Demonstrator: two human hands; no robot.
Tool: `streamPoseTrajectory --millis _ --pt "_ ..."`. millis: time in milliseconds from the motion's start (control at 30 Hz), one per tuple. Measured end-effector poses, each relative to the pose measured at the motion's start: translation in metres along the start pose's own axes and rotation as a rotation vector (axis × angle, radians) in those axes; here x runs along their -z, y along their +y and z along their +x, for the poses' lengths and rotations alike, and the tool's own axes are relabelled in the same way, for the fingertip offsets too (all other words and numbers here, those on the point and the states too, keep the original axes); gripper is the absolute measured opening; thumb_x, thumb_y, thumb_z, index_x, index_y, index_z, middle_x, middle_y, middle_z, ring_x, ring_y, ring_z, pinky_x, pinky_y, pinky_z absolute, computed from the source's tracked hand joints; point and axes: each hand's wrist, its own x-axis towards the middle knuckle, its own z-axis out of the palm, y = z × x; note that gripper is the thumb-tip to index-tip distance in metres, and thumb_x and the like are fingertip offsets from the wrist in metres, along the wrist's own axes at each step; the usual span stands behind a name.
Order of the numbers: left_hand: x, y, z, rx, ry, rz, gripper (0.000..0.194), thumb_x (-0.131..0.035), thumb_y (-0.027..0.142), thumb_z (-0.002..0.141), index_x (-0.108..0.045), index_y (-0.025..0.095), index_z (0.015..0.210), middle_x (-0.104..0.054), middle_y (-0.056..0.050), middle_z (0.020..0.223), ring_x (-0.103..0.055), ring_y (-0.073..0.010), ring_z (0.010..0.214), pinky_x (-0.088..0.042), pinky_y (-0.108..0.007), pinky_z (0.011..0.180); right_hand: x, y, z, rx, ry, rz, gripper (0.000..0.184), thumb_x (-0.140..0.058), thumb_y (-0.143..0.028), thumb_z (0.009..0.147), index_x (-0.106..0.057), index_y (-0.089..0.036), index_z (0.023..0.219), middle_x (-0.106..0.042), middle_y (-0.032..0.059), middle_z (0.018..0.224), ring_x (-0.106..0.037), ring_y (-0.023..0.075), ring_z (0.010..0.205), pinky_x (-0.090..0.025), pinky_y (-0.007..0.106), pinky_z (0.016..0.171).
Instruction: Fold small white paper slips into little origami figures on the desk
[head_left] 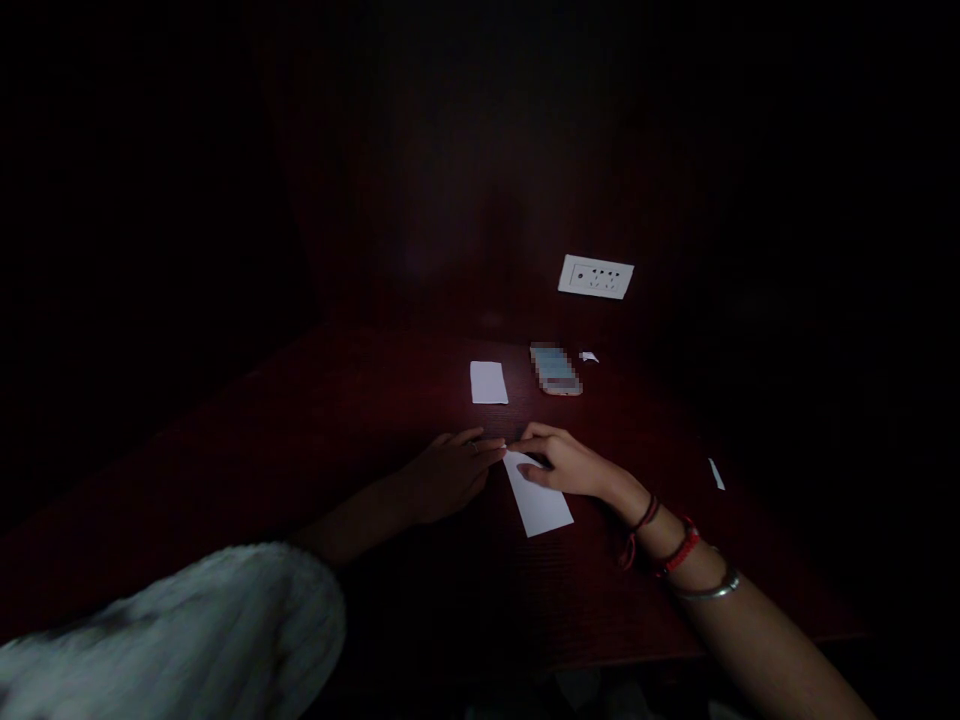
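The right hand (566,462) curls over the far end of a strip of paper (538,505), its forefinger reaching to the far corner and its thumb lower down over the sheet; whether it pinches the paper or only presses it, I cannot tell. The left hand (446,480) lies loose, with its fingers stretched out straight, their tips at that same far corner, close against the right fingertips. The paper thus starts at the meeting point of the two hands and slants from there towards the person, its near end bare below the right hand and well clear of the left.

A dark wall (450,200) stands behind a dark red table (247,450), on which the paper lies flat. A pale sleeve (195,640) fills the lower left corner, with the left forearm coming out of it. Beyond the paper, a white wall socket (596,277) sits above the table. Below it and to its left, a phone (556,370) lies on the table, its screen blurred. A small white card (488,383) lies left of the phone, just beyond the hands. On the right forearm are a silver bangle (712,588), a red band (679,550) and a thin dark cord (646,512). One paper scrap (717,474) lies well to the right; another scrap (589,357) lies just beside the phone. A ring (475,447) circles a left finger.
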Motion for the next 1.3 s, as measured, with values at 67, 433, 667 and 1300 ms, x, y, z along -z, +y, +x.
streamPoseTrajectory --millis 67,433,667,1300 --pt "0.001 0.0 0.0 0.005 -0.005 -0.002 0.037 -0.031 0.021 0.082 -0.035 0.024 0.118 -0.034 0.002 0.126 -0.025 -0.0222 0.116 -0.03 -0.038 0.086 0.0 -0.001 0.001 -0.014 -0.005 -0.027 0.03 -0.048 -0.02 0.073 -0.053 -0.016 0.103 -0.047 0.0036 0.082 -0.046 0.0122 0.074 -0.037 0.024 0.07" --pt "-0.008 -0.006 -0.002 -0.028 0.057 0.04 0.037 -0.03 0.024 0.082 -0.033 0.027 0.119 -0.035 0.002 0.125 -0.027 -0.0226 0.115 -0.028 -0.039 0.085 0.015 -0.008 0.001 -0.055 -0.11 -0.274 0.027 -0.042 -0.028 0.077 -0.057 -0.018 0.097 -0.054 0.005 0.089 -0.051 0.0149 0.079 -0.036 0.023 0.064" --pt "-0.004 -0.003 -0.004 -0.018 0.041 0.042 0.037 -0.03 0.024 0.082 -0.032 0.027 0.119 -0.034 0.002 0.126 -0.028 -0.0222 0.114 -0.026 -0.039 0.086 0.03 -0.015 -0.007 -0.094 -0.193 -0.364 0.024 -0.04 -0.027 0.077 -0.062 -0.019 0.083 -0.059 0.005 0.082 -0.054 0.0161 0.075 -0.033 0.023 0.056" --pt "-0.011 -0.004 -0.002 0.014 0.132 0.135 0.032 -0.034 0.022 0.081 -0.042 0.018 0.112 -0.044 -0.007 0.115 -0.034 -0.0245 0.109 -0.029 -0.038 0.084 0.035 -0.002 -0.019 -0.199 -0.209 -0.375 0.025 -0.04 -0.026 0.077 -0.062 -0.016 0.071 -0.061 0.0073 0.075 -0.055 0.0163 0.07 -0.036 0.025 0.06"
